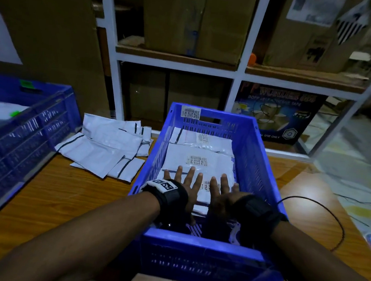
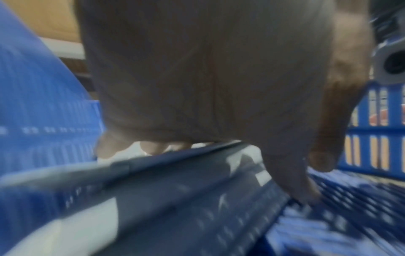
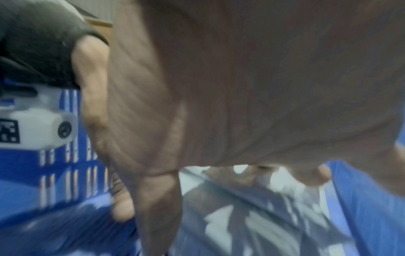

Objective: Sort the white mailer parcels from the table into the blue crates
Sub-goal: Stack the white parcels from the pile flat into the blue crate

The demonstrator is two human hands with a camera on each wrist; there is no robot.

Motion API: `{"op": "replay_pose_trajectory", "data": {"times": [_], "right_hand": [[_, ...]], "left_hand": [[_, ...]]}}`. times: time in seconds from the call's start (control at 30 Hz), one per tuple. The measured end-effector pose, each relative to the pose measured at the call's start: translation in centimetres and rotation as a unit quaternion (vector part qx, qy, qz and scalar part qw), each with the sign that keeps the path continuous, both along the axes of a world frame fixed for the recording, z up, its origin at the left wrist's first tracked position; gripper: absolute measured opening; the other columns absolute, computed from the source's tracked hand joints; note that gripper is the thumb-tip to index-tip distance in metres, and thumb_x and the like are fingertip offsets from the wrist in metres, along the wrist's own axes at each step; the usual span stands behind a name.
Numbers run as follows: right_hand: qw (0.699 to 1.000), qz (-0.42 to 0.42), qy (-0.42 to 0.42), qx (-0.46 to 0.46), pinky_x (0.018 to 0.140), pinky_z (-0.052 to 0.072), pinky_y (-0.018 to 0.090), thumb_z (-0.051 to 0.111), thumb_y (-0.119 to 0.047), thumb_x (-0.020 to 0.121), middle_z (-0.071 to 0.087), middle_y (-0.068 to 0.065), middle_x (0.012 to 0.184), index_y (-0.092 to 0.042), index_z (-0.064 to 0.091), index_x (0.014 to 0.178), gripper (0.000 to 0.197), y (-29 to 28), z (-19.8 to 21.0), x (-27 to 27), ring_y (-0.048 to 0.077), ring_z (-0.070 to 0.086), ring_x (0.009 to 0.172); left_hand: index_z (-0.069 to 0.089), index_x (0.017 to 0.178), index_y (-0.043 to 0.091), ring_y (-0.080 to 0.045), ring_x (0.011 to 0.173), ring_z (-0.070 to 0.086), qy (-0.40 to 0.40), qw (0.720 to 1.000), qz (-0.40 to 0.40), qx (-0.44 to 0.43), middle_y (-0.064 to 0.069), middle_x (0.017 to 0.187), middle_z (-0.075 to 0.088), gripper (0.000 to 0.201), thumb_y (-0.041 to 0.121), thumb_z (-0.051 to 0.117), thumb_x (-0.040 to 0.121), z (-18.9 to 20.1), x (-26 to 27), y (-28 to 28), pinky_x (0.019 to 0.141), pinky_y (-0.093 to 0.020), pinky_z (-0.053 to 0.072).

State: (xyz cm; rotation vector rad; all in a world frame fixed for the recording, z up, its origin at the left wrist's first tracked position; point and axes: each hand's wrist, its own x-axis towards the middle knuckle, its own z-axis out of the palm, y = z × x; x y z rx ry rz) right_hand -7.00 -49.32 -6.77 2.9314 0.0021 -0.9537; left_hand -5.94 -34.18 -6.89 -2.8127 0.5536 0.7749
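A blue crate point(image 1: 203, 243) stands on the wooden table in front of me and holds white mailer parcels with barcode labels. Both hands lie side by side inside it, flat on the nearest parcel point(image 1: 202, 199). My left hand point(image 1: 184, 181) and right hand point(image 1: 220, 188) have straight, spread fingers. In the left wrist view the left hand point(image 2: 197, 78) rests its fingers on top of the parcel point(image 2: 175, 190), thumb down beside its edge. The right wrist view shows the right hand point(image 3: 241, 86) over the same parcel point(image 3: 241, 207). A loose pile of mailers point(image 1: 110, 145) lies left of the crate.
A second blue crate point(image 1: 17, 149) stands at the left with one mailer point(image 1: 2, 112) inside. White shelving point(image 1: 177, 64) with cardboard boxes rises behind the table. A black cable point(image 1: 341, 227) loops over the table's right side.
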Motion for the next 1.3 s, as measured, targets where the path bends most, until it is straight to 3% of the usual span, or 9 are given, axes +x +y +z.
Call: {"op": "replay_pose_trajectory", "data": {"times": [0.17,0.27,0.33,0.53,0.7,0.83,0.9,1.0,1.3], "right_hand": [[0.998,0.017,-0.046,0.027,0.118,0.021,0.053,0.048,-0.035,0.095,-0.017,0.019,0.161,-0.022,-0.017,0.154,0.089,-0.3,3.8,1.5,0.043,0.011,0.148],[0.986,0.072,-0.137,0.054,0.107,0.037,0.053,0.056,-0.03,0.089,0.026,0.017,0.152,-0.015,0.014,0.152,0.077,0.4,8.2,2.6,0.039,0.036,0.138],[0.965,0.103,-0.237,0.05,0.101,0.041,0.052,0.056,-0.034,0.089,0.041,0.014,0.143,-0.015,0.034,0.142,0.061,0.9,10.5,3.2,0.036,0.042,0.131],[0.939,0.15,-0.3,0.078,0.114,0.018,0.061,0.055,-0.049,0.093,-0.008,0.015,0.163,-0.022,0.008,0.155,0.082,5.0,14.7,4.8,0.04,0.001,0.149],[0.937,0.194,-0.288,0.048,0.116,0.018,0.059,0.054,-0.052,0.092,0.014,0.012,0.162,-0.022,0.028,0.15,0.07,10.4,17.6,6.3,0.037,0.008,0.149],[0.944,0.217,-0.25,0.005,0.106,0.039,0.053,0.056,-0.063,0.08,0.049,0.015,0.138,-0.021,0.052,0.127,0.063,15.4,19.2,8.6,0.038,0.044,0.13],[0.948,0.221,-0.231,-0.008,0.096,0.048,0.043,0.058,-0.06,0.081,0.059,0.015,0.127,-0.017,0.057,0.122,0.059,18.6,19.5,9.6,0.036,0.056,0.116],[0.954,0.22,-0.205,-0.007,0.079,0.044,0.029,0.059,-0.039,0.094,0.065,0.013,0.119,-0.01,0.063,0.12,0.039,23.5,19.2,10.7,0.03,0.061,0.106],[0.965,0.215,-0.153,0.009,0.1,0.046,0.039,0.053,-0.038,0.098,0.056,0.014,0.135,-0.008,0.054,0.134,0.048,33.9,10.4,12.1,0.032,0.053,0.122]], "left_hand": [[-0.022,0.154,0.024,-0.041,0.148,-0.021,0.001,0.999,-0.037,0.019,-0.005,0.158,-0.036,0.126,0.065,0.071,0.078,5.6,0.8,-0.7,0.114,-0.071,0.006],[-0.009,0.159,0.024,-0.039,0.15,-0.018,-0.05,0.998,-0.044,-0.001,-0.004,0.162,-0.029,0.104,0.064,0.058,0.089,10.2,1.5,-0.3,0.115,-0.07,0.005],[-0.003,0.159,0.026,-0.039,0.149,-0.018,-0.098,0.994,-0.027,-0.03,-0.004,0.162,-0.027,0.098,0.062,0.057,0.091,12.1,2.1,0.4,0.114,-0.071,0.002],[0.002,0.159,0.027,-0.039,0.15,-0.018,-0.243,0.964,0.014,-0.105,-0.005,0.164,-0.021,0.088,0.056,0.054,0.094,14.9,2.9,5.4,0.114,-0.072,0.005],[0.011,0.157,0.027,-0.036,0.151,-0.013,-0.276,0.952,0.036,-0.126,-0.004,0.166,-0.011,0.08,0.049,0.056,0.094,14.4,3.8,12.6,0.114,-0.071,0.009],[0.013,0.158,0.024,-0.035,0.151,-0.016,-0.271,0.956,0.028,-0.107,-0.004,0.166,-0.01,0.076,0.051,0.051,0.097,13.0,4.7,18.7,0.113,-0.072,0.008],[0.014,0.158,0.023,-0.036,0.15,-0.018,-0.249,0.964,0.028,-0.091,-0.005,0.166,-0.012,0.076,0.052,0.05,0.098,12.4,5.3,22.1,0.113,-0.072,0.007],[0.016,0.158,0.022,-0.037,0.149,-0.021,-0.211,0.975,0.032,-0.065,-0.006,0.166,-0.014,0.073,0.052,0.048,0.099,11.6,6.6,26.9,0.113,-0.072,0.003],[0.029,0.153,0.021,-0.037,0.152,-0.007,-0.118,0.99,0.043,-0.071,-0.007,0.167,-0.004,0.067,0.053,0.051,0.098,7.6,10.2,35.8,0.113,-0.07,0.011]]}}
